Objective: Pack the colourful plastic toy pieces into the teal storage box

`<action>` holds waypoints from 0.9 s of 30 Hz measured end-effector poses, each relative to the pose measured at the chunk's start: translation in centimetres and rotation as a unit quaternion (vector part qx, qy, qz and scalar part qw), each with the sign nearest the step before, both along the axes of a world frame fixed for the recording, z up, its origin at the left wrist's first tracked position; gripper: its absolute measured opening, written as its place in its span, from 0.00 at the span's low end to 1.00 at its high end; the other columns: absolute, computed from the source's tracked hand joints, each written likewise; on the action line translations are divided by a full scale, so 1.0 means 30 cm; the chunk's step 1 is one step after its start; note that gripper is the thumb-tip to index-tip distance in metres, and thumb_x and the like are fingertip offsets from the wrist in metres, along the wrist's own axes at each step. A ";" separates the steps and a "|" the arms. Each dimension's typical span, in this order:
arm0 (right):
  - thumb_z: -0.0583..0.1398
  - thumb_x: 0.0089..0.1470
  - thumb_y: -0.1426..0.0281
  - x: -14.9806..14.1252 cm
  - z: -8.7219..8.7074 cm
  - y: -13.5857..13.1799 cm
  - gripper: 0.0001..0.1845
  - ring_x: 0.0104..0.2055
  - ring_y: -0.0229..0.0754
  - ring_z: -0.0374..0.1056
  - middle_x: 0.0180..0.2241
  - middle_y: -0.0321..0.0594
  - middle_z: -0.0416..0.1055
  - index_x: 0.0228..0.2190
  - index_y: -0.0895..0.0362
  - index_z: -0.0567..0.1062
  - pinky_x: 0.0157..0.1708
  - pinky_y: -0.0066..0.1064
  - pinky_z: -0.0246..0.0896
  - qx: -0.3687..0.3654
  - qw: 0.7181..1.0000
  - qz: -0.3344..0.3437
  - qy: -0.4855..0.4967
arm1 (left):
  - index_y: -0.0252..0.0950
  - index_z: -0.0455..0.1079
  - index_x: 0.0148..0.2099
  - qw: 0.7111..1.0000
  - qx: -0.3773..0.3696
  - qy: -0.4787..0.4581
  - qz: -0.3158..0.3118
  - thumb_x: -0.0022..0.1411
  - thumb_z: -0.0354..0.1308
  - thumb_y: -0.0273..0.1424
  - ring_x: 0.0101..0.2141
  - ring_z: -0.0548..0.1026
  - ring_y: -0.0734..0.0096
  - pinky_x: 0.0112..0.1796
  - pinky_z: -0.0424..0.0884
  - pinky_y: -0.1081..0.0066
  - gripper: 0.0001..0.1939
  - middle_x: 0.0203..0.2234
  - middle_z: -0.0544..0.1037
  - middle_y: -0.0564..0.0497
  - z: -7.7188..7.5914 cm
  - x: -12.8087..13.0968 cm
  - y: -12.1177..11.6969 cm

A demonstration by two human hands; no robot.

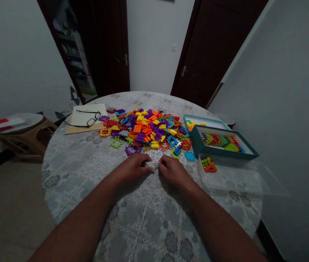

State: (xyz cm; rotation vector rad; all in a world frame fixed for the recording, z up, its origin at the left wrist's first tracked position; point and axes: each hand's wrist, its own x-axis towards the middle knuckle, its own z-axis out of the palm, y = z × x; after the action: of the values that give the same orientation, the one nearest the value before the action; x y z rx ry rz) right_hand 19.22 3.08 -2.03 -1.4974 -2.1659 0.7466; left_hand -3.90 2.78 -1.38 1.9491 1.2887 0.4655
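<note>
My left hand [136,165] and my right hand [173,169] meet near the middle of the table, fingers closed. Between them they pinch a small white plastic building piece [151,164], partly covered by the fingertips. Just beyond lie several white open-frame pieces [155,153]. A large heap of colourful plastic building pieces [150,125] rises behind these, in orange, yellow, purple, blue and red. At the heap's near edge, a bright blue square piece [190,156] lies flat to the right of my right hand, and a dark purple one [133,150] lies beyond my left.
On the right stand a teal box [225,152] of joined coloured pieces, its lid [220,123] and a clear plastic container [230,180] with a small block of pieces. Black-framed glasses [91,122] rest on papers [84,109] at the left. A patterned cloth [140,225] covers the table.
</note>
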 end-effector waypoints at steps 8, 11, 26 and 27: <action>0.60 0.65 0.76 -0.005 -0.020 -0.001 0.06 0.37 0.42 0.68 0.33 0.37 0.75 0.35 0.57 0.77 0.37 0.31 0.52 0.036 0.998 0.045 -0.015 | 0.37 0.76 0.63 0.996 0.077 0.047 0.010 0.68 0.62 0.30 0.45 0.80 0.59 0.48 0.72 0.64 0.22 0.47 0.84 0.43 -0.007 0.025 -0.011; 0.62 0.62 0.78 0.000 -0.030 0.002 0.06 0.39 0.42 0.67 0.34 0.38 0.74 0.35 0.57 0.77 0.40 0.31 0.54 0.058 0.996 0.061 -0.032 | 0.38 0.76 0.64 0.995 0.088 0.055 -0.012 0.69 0.62 0.29 0.46 0.80 0.58 0.50 0.72 0.63 0.22 0.49 0.85 0.43 -0.011 0.022 -0.014; 0.60 0.53 0.83 -0.007 -0.015 -0.018 0.29 0.47 0.47 0.73 0.47 0.46 0.78 0.57 0.60 0.80 0.51 0.37 0.67 0.045 0.993 0.099 0.045 | 0.40 0.76 0.64 0.996 0.087 0.016 -0.025 0.65 0.62 0.25 0.48 0.81 0.59 0.52 0.74 0.63 0.26 0.53 0.84 0.44 -0.004 0.013 -0.012; 0.61 0.54 0.82 -0.011 -0.012 -0.022 0.29 0.47 0.47 0.73 0.46 0.46 0.78 0.57 0.60 0.80 0.50 0.37 0.68 0.038 0.993 0.101 0.050 | 0.40 0.76 0.65 0.996 0.085 0.010 -0.027 0.65 0.62 0.25 0.49 0.81 0.58 0.53 0.74 0.62 0.26 0.54 0.84 0.44 -0.005 0.013 -0.012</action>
State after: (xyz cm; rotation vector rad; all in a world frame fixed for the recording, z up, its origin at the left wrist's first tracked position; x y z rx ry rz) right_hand 18.90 2.43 -2.37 -1.1908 -2.2639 0.7788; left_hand -3.50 2.40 -1.53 2.1296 1.2405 0.5449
